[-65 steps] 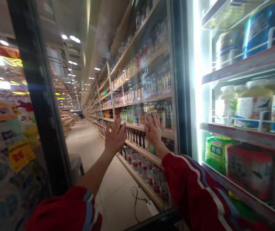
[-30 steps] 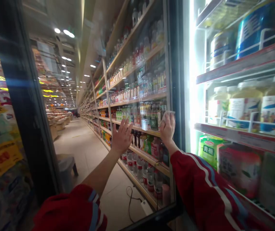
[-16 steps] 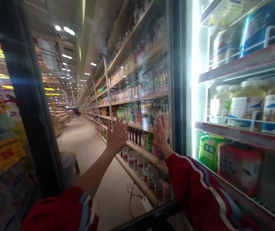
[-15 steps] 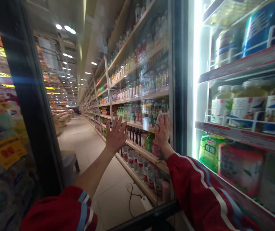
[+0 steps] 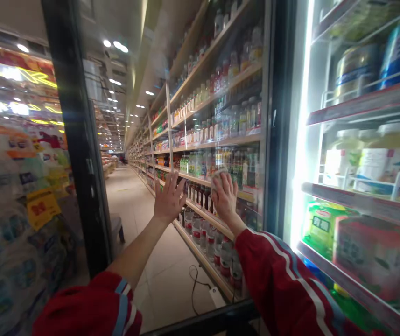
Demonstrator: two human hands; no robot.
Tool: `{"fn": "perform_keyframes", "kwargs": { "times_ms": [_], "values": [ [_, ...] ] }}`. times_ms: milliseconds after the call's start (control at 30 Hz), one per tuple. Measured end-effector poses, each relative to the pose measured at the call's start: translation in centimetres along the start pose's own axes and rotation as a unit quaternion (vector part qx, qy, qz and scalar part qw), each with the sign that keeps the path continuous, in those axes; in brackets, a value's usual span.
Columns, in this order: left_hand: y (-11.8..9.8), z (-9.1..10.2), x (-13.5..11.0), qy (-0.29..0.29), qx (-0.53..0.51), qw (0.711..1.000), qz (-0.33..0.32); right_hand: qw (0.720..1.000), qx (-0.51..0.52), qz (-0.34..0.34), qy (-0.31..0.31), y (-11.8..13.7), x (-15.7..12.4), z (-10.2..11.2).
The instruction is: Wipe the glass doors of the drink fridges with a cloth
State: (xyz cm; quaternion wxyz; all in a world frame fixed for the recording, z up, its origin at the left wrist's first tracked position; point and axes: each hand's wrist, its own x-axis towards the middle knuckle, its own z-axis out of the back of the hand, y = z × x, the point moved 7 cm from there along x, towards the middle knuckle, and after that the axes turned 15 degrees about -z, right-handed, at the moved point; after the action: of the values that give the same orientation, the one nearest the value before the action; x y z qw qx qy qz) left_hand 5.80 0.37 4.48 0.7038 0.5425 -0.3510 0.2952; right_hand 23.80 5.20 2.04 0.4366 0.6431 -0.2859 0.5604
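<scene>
A glass door with a black frame stands open in front of me, and the shelves show in or through its pane. My left hand lies against the glass with its fingers spread and nothing in it. To its right, my right hand presses a crumpled pale cloth flat on the pane. The fingers cover most of the cloth. Both arms are in red sleeves with white and blue stripes.
At right, a lit fridge holds bottles, cans and packs on wire-fronted shelves. Wrapped goods with an orange price sign stand at left. The door's black frame runs along the left and bottom. A cable with a white power strip lies on the floor.
My right hand has slid the cloth left across the glass, nearer my left hand. My left hand stays about where it was. The view has shifted a little to the left.
</scene>
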Motion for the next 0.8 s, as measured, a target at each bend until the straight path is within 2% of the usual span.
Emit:
{"fn": "perform_keyframes", "kwargs": {
  "times_ms": [100,167,400,500,600,667,800],
  "values": [
    [0.6,0.3,-1.0,-0.005,0.013,1.0,0.002,0.998,-0.004,-0.048,-0.04,-1.2,0.9,0.5],
    [0.6,0.3,-1.3,-0.011,0.024,1.0,-0.002,0.998,-0.004,-0.052,-0.045,-0.6,0.9,0.4],
    [0.6,0.4,-1.6,-0.009,0.02,1.0,-0.02,0.999,0.019,0.044,0.026,6.9,-1.7,-1.4],
    [1.6,0.8,-2.4,0.009,0.01,1.0,-0.02,0.996,0.027,0.074,0.047,8.5,-2.2,-1.9],
    [3.2,1.6,-3.6,0.01,0.015,1.0,0.0,0.995,0.027,0.082,0.048,8.1,-1.6,-1.9],
    [4.0,2.0,-4.2,0.007,0.012,1.0,0.009,0.997,0.026,0.062,0.036,7.2,-0.8,-1.7],
    [4.4,2.1,-4.6,0.005,0.014,1.0,0.01,0.999,0.029,0.021,0.005,6.7,0.2,-1.4]
  ]
}}
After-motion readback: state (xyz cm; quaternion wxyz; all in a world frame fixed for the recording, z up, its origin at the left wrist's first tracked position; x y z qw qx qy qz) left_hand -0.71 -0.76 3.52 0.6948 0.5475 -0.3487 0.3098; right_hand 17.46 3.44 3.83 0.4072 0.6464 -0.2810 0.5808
